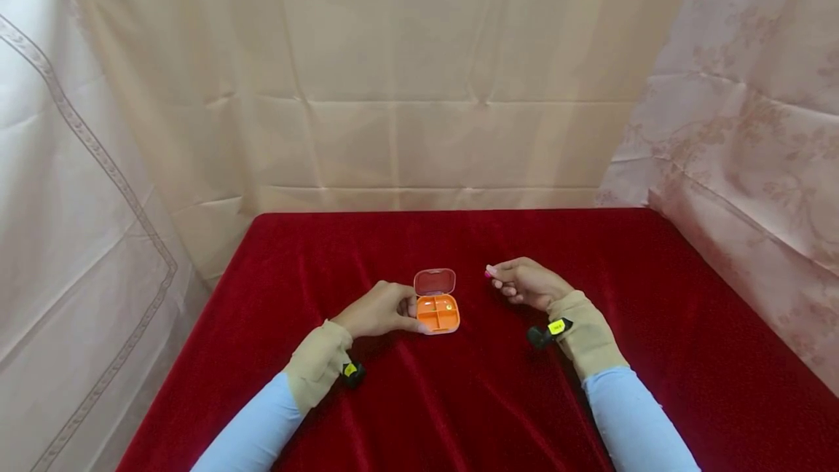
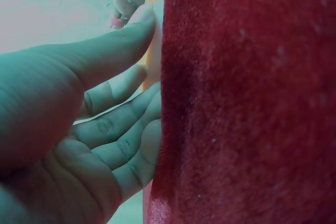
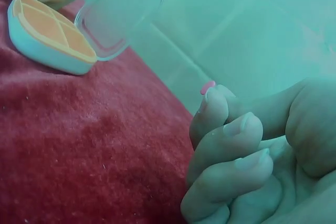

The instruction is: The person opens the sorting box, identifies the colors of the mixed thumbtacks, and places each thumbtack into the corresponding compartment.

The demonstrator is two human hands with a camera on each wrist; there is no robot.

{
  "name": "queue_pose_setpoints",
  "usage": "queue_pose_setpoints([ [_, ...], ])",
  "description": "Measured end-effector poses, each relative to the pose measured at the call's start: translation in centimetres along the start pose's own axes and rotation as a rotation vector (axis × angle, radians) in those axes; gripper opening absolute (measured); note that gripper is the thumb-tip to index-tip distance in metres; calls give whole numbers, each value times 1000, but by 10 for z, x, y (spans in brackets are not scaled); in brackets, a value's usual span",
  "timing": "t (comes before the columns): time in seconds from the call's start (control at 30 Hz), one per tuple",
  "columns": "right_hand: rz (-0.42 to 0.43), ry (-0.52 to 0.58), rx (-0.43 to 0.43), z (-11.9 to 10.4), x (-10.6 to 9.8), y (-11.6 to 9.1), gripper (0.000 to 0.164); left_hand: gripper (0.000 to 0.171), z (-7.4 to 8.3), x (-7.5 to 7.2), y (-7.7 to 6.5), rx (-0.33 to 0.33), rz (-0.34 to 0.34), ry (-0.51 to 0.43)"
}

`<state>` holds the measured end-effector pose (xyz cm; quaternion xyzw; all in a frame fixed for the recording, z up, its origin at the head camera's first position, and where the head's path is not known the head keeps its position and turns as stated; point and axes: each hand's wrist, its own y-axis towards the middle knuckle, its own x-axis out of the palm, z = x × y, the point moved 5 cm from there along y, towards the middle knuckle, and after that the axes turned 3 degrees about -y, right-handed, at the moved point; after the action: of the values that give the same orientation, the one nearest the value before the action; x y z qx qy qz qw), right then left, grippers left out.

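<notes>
Deep red and velvety, the table point(image 1: 314, 253) fills much of the lower head view. Just below that view's centre sits an orange pill box point(image 1: 448, 321), its clear lid point(image 1: 435, 282) raised on the far edge, toward the top of the frame. Dividers split the inside into four compartments; a small yellow piece point(image 1: 448, 307) lies in the upper right one, while pale marks in the upper left one are too small to make out. My left hand point(image 1: 379, 309) grips the box by its left side, thumb at the lower left corner. My right hand point(image 1: 529, 282), well apart from the other and to the right of the box, pinches a small pink pill point(image 1: 488, 274) between thumb and forefinger; in the right wrist view the pill shows near the centre, at the fingertips. Beige bands point(image 1: 320, 359) wrap my wrists, with light-blue sleeves point(image 1: 255, 417) running to the bottom edge. Creased cream fabric point(image 1: 426, 79) hangs across the top, patterned pink fabric point(image 1: 754, 151) at the right.
</notes>
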<state>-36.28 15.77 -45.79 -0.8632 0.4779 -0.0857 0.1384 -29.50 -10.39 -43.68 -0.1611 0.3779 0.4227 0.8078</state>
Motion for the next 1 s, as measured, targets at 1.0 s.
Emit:
queue_pose_setpoints([
  [1.0,-150,75,-39,-5,16,-2,17,25,2,0,-1,9,-15,-26],
])
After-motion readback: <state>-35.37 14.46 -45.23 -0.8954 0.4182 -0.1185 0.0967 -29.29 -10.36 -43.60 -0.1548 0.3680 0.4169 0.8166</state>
